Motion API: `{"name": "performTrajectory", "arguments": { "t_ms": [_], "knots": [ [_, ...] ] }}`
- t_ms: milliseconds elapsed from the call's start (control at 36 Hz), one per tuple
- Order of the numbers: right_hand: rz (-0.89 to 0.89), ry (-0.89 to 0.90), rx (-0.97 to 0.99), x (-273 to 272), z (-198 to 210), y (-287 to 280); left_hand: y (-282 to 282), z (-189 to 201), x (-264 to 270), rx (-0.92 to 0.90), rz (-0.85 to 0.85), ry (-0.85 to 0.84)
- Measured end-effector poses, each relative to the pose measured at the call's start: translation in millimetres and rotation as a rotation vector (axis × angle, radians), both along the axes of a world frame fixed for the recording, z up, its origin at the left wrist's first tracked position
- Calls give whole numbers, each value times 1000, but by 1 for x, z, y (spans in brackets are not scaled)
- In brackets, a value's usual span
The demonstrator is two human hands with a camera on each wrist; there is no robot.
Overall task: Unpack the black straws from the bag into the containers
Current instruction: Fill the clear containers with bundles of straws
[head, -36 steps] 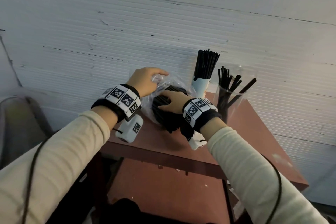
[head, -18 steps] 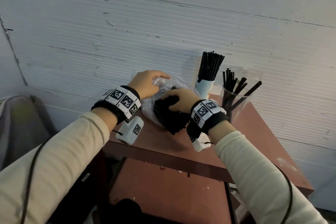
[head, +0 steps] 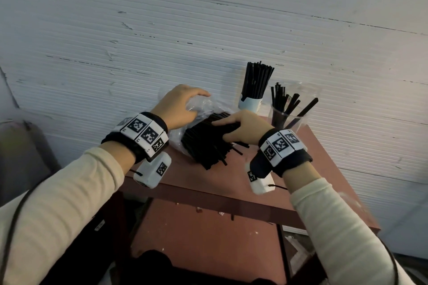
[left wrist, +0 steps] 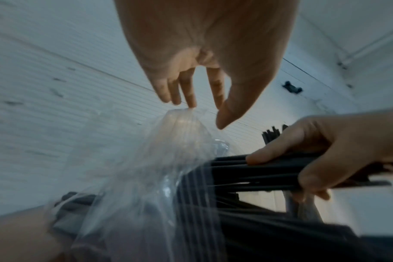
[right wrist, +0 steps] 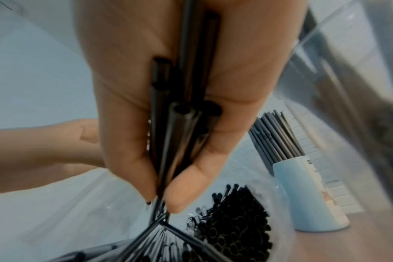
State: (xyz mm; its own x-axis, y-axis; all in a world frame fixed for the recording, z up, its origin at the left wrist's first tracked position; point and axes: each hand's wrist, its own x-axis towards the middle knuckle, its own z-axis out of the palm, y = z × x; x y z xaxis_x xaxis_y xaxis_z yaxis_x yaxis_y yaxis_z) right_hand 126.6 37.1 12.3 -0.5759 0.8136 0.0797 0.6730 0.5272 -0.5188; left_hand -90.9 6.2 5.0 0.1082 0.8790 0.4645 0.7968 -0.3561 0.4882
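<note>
A clear plastic bag (head: pixel 196 109) lies on the red-brown table (head: pixel 273 183), with a thick bundle of black straws (head: pixel 206 148) sticking out of its mouth toward me. My left hand (head: pixel 196 99) rests on top of the bag; in the left wrist view its straight fingertips (left wrist: pixel 191 104) touch the bag's peak (left wrist: pixel 180 134) and the thumb stands apart. My right hand (head: pixel 228 127) grips a bunch of straws (right wrist: pixel 182 124) at the bundle's right side. A pale blue cup (head: pixel 251 103) and a clear cup (head: pixel 288 118) behind hold upright straws.
A white ribbed wall (head: pixel 208 30) runs right behind the table and cups. A lower red-brown shelf (head: pixel 208 233) lies under the tabletop. A grey seat (head: pixel 23 157) stands at the left. Bare tabletop stretches right of my right wrist.
My right hand has closed on a bunch of straws and drawn it right and toward me, out of the bag. My left hand stays on the bag.
</note>
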Motion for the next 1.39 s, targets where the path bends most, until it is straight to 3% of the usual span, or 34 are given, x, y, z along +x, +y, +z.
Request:
{"name": "performTrajectory", "arguments": {
  "t_ms": [111,250,361,500,861,1028,1389],
  "knots": [
    [27,-9,1,25,3,-11,-4,-1,19,116,-108,119],
    [45,-27,27,46,5,-19,-1,-5,63,56,-281,426],
    [60,-41,56,56,3,-20,10,-9,91,-84,-265,477],
    [68,-51,61,64,-9,-18,20,-15,111,-135,-236,562],
    [-53,168,-55,84,-19,-16,31,-28,100,-240,-163,407],
    [-197,123,-104,93,-18,-19,31,-26,95,-248,-127,313],
    [-27,-158,-245,52,-24,-29,26,-22,85,-197,-142,169]
  ]
}}
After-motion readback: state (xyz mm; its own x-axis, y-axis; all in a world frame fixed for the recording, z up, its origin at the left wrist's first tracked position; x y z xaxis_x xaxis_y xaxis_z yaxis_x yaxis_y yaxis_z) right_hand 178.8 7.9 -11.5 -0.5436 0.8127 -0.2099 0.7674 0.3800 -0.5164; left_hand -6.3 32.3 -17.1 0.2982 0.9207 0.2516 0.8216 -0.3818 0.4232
